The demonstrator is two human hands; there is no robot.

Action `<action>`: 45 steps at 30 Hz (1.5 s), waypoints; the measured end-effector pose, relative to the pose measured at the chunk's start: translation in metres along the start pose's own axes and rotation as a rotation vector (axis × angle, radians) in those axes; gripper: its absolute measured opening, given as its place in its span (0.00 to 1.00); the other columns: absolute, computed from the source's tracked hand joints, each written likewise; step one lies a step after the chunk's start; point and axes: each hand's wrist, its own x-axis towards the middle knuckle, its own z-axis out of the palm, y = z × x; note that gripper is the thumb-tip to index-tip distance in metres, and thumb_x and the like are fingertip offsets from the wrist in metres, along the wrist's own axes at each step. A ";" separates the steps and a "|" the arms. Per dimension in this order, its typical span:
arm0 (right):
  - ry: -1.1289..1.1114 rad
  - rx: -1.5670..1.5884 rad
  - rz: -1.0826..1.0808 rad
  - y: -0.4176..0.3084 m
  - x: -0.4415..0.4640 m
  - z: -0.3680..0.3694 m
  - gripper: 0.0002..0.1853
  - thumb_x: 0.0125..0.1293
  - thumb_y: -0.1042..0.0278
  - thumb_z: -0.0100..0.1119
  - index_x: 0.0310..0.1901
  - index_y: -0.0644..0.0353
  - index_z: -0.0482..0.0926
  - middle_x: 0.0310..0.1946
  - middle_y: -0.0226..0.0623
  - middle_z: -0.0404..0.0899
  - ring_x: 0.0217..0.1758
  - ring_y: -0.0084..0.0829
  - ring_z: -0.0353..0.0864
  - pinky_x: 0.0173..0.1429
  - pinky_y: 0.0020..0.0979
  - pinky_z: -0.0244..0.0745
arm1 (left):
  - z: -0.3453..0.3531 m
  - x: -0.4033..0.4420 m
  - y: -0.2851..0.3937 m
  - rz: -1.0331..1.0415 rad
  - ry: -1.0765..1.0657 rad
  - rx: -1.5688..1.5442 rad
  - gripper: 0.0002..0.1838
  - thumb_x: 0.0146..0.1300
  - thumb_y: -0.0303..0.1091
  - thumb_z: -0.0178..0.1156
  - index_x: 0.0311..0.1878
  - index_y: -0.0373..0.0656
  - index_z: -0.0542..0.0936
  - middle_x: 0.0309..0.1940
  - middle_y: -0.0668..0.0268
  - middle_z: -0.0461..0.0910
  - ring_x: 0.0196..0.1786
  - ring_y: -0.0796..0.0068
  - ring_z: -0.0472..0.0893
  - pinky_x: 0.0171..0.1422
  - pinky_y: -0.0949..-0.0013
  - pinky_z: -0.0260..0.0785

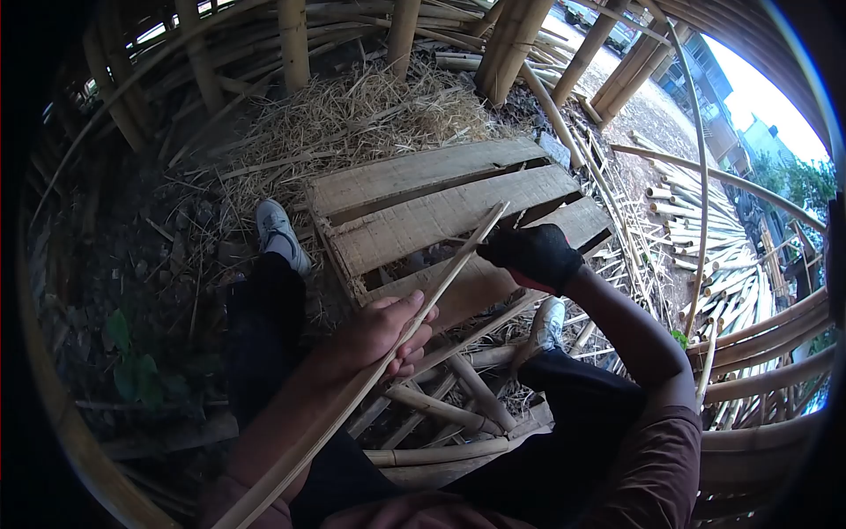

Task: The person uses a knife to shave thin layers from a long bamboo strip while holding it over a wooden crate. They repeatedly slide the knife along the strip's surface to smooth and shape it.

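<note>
Above slatted wood, long pale bamboo strip (pixel 370 375), narrow-tipped

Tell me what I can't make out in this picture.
All in the head view:
Pale strip: its near end is cut off by the bottom edge.
Right hand: its dark glove hides whether it grips anything.
Posts: their tops are cut off by the top edge.
Ground at left: details lost in shadow.
Distant buildings: too small.

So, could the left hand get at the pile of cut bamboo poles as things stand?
Probably not: the left hand is closed around a split bamboo strip, and the cut bamboo poles lie off to the right, beyond the right forearm.
</note>
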 end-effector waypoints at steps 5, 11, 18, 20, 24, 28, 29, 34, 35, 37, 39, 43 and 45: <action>-0.194 0.020 0.386 0.062 0.012 0.013 0.18 0.74 0.48 0.44 0.48 0.45 0.83 0.38 0.36 0.85 0.36 0.43 0.84 0.42 0.42 0.78 | -0.009 0.006 0.001 0.003 -0.040 -0.166 0.16 0.79 0.46 0.38 0.42 0.44 0.67 0.14 0.79 0.61 0.10 0.91 0.61 0.15 0.84 0.55; -0.094 0.023 0.168 0.012 0.010 -0.010 0.16 0.72 0.47 0.48 0.45 0.44 0.84 0.32 0.39 0.84 0.34 0.43 0.84 0.38 0.41 0.78 | -0.004 0.001 0.001 0.016 -0.036 -0.078 0.16 0.79 0.45 0.37 0.43 0.44 0.67 0.13 0.80 0.61 0.11 0.92 0.61 0.16 0.85 0.55; -0.148 0.006 0.566 0.087 -0.014 0.047 0.20 0.71 0.43 0.45 0.43 0.47 0.82 0.36 0.40 0.85 0.39 0.45 0.85 0.42 0.44 0.79 | -0.005 0.003 0.000 -0.004 -0.039 -0.115 0.16 0.79 0.46 0.37 0.42 0.45 0.67 0.13 0.80 0.61 0.10 0.91 0.60 0.15 0.84 0.54; -0.062 -0.004 0.636 0.070 -0.016 0.052 0.19 0.71 0.45 0.45 0.45 0.45 0.82 0.37 0.39 0.84 0.39 0.46 0.85 0.42 0.44 0.79 | -0.005 0.001 0.003 -0.012 -0.041 -0.150 0.16 0.79 0.46 0.37 0.41 0.44 0.67 0.13 0.80 0.61 0.10 0.91 0.60 0.15 0.84 0.54; 0.099 -0.110 0.679 0.021 -0.004 0.011 0.15 0.72 0.51 0.47 0.50 0.42 0.81 0.39 0.37 0.81 0.36 0.45 0.84 0.38 0.44 0.78 | -0.006 0.001 0.001 -0.002 -0.007 -0.139 0.16 0.79 0.46 0.37 0.41 0.44 0.67 0.13 0.80 0.61 0.10 0.91 0.60 0.16 0.84 0.54; 0.262 0.050 0.312 -0.017 0.002 -0.013 0.12 0.71 0.57 0.51 0.52 0.38 0.81 0.37 0.34 0.80 0.32 0.42 0.83 0.32 0.41 0.78 | -0.004 -0.001 0.004 0.019 -0.029 -0.108 0.16 0.79 0.46 0.37 0.42 0.44 0.67 0.13 0.80 0.61 0.10 0.91 0.60 0.14 0.84 0.53; 0.236 0.072 0.257 -0.033 0.000 -0.021 0.11 0.71 0.57 0.53 0.50 0.39 0.81 0.35 0.32 0.80 0.30 0.40 0.83 0.29 0.40 0.77 | -0.003 -0.002 0.005 0.013 -0.006 -0.091 0.16 0.79 0.46 0.37 0.42 0.44 0.67 0.13 0.80 0.61 0.10 0.91 0.60 0.14 0.84 0.52; 0.093 0.102 0.203 -0.048 0.002 -0.020 0.11 0.70 0.57 0.55 0.49 0.42 0.82 0.33 0.30 0.82 0.27 0.36 0.83 0.26 0.38 0.76 | -0.005 0.001 0.001 0.021 -0.007 -0.109 0.16 0.79 0.46 0.38 0.42 0.44 0.67 0.13 0.80 0.61 0.10 0.90 0.60 0.13 0.84 0.52; 0.178 0.062 0.209 -0.042 0.003 -0.019 0.11 0.69 0.57 0.55 0.49 0.43 0.82 0.32 0.30 0.82 0.26 0.36 0.83 0.25 0.38 0.75 | -0.006 0.001 0.001 0.026 0.001 -0.101 0.16 0.79 0.46 0.38 0.42 0.44 0.67 0.13 0.80 0.61 0.10 0.90 0.60 0.13 0.84 0.52; 0.208 0.009 0.159 -0.036 0.008 -0.033 0.15 0.68 0.57 0.56 0.54 0.46 0.79 0.30 0.32 0.81 0.27 0.36 0.83 0.25 0.37 0.75 | -0.003 -0.001 0.004 0.016 0.014 -0.089 0.16 0.79 0.46 0.38 0.42 0.44 0.67 0.13 0.80 0.61 0.10 0.90 0.60 0.12 0.84 0.52; 0.300 -0.044 0.323 -0.034 0.014 -0.038 0.21 0.68 0.58 0.56 0.62 0.48 0.73 0.28 0.34 0.79 0.26 0.36 0.82 0.24 0.36 0.74 | -0.003 -0.002 0.005 0.004 0.029 -0.082 0.16 0.79 0.46 0.38 0.42 0.44 0.67 0.13 0.80 0.61 0.10 0.90 0.60 0.12 0.84 0.52; 0.237 -0.203 0.524 0.009 0.014 -0.017 0.27 0.70 0.58 0.52 0.70 0.46 0.64 0.31 0.37 0.76 0.27 0.38 0.80 0.26 0.42 0.73 | -0.006 -0.001 0.004 0.036 -0.029 -0.113 0.16 0.79 0.46 0.38 0.41 0.45 0.67 0.13 0.80 0.61 0.09 0.91 0.60 0.12 0.84 0.51; 0.381 -0.143 0.644 0.028 0.004 0.001 0.27 0.71 0.56 0.50 0.71 0.43 0.61 0.34 0.40 0.78 0.31 0.43 0.81 0.31 0.46 0.73 | -0.010 -0.001 0.008 0.058 -0.054 -0.119 0.16 0.79 0.46 0.38 0.41 0.45 0.67 0.13 0.80 0.60 0.09 0.91 0.60 0.11 0.84 0.51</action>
